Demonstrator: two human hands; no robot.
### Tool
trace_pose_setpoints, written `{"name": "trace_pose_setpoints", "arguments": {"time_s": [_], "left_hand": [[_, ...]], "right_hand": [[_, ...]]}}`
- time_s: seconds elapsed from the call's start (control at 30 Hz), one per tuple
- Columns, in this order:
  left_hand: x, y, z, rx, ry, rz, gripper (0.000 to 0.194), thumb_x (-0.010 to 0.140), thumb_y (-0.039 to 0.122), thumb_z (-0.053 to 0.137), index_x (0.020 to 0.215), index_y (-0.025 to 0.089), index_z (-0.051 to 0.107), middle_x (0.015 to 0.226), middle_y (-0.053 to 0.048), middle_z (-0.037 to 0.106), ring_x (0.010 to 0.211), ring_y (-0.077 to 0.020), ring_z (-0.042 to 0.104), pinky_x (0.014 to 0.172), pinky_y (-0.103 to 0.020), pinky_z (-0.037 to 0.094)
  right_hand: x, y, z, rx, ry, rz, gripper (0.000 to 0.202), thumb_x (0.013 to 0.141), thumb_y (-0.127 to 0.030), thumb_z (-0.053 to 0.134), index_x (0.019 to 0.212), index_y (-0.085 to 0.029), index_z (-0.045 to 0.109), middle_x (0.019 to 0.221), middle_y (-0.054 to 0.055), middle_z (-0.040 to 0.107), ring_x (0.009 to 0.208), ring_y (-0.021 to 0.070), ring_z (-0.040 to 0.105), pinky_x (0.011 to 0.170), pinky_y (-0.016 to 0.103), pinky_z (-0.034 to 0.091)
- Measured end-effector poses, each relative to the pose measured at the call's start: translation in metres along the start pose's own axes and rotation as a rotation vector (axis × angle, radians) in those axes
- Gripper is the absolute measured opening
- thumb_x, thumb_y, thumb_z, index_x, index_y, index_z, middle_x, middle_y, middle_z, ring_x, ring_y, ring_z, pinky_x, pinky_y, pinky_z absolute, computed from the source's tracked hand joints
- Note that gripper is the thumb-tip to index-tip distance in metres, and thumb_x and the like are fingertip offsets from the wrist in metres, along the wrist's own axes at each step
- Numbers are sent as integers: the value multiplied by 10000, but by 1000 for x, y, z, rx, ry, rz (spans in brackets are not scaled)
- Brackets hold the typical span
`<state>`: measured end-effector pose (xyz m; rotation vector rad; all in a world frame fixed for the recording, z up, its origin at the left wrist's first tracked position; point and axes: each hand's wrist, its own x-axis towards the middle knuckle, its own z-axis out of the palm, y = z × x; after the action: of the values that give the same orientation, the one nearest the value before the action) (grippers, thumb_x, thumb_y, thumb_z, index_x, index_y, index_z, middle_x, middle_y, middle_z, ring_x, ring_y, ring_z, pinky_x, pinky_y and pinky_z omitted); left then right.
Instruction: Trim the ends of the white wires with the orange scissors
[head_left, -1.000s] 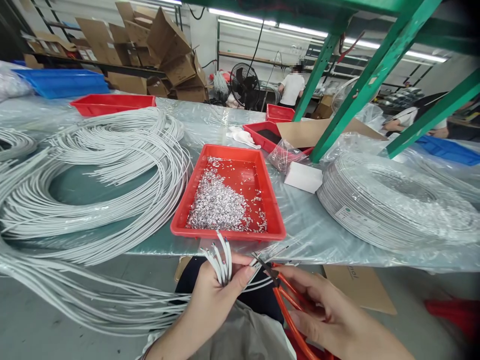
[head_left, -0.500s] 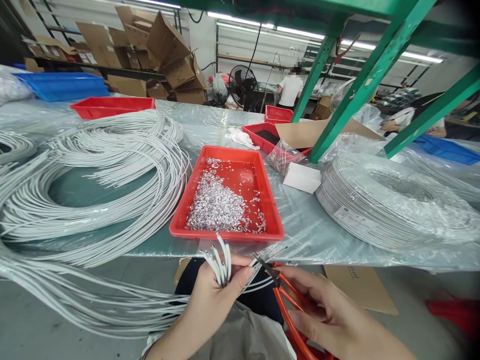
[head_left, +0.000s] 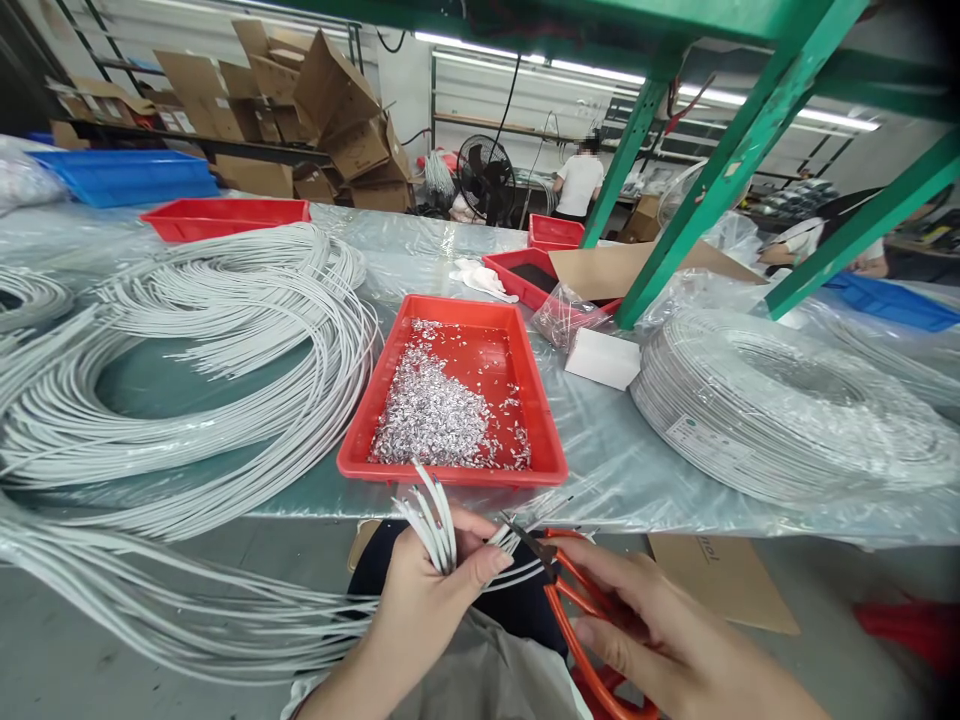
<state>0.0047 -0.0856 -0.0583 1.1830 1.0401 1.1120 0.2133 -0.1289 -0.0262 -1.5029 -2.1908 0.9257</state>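
Note:
A bunch of white cables (head_left: 433,525) is held in my left hand (head_left: 442,580), with several cable ends sticking up and others pointing right. My right hand (head_left: 645,620) is wrapped round the orange handles of a pair of scissors (head_left: 574,600). Their dark blades lie beside the cable ends near my left thumb; whether they touch a cable is too small to tell. Just beyond my hands, a red tray (head_left: 544,430) holds many small silvery metal pieces (head_left: 431,410). Large coils of white cable (head_left: 300,440) lie on the left, and their lower strands run towards my left hand.
On the right are a plastic-wrapped cable roll (head_left: 750,420), a white box (head_left: 602,358) and green metal posts (head_left: 720,170). Red trays (head_left: 225,215) and a blue tray (head_left: 127,178) stand further back. A person (head_left: 579,182) is near a black fan (head_left: 486,175).
Both hands have shifted very slightly left, with the cables and scissors still in them. The whole view has moved a little.

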Motion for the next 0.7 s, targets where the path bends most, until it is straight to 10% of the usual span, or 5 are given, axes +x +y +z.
{"name": "trace_pose_setpoints", "arguments": {"time_s": [0.43, 0.7], "left_hand": [[3, -7, -11, -622, -516, -375, 349, 694, 415, 667, 561, 133, 510, 423, 57, 454, 222, -15, 344, 242, -142, 164], [1, -6, -2, -473, -426, -315, 375, 720, 473, 622, 598, 142, 497, 434, 66, 439, 250, -9, 313, 279, -150, 167]], "right_hand": [[8, -1, -14, 55, -24, -103, 384, 790, -184, 549, 1164, -266, 566, 945, 75, 683, 774, 224, 631, 667, 316, 521], [46, -23, 34, 777, 386, -31, 159, 640, -244, 733, 745, -179, 631, 445, -107, 313, 387, 57, 230, 367, 174, 244]]}}
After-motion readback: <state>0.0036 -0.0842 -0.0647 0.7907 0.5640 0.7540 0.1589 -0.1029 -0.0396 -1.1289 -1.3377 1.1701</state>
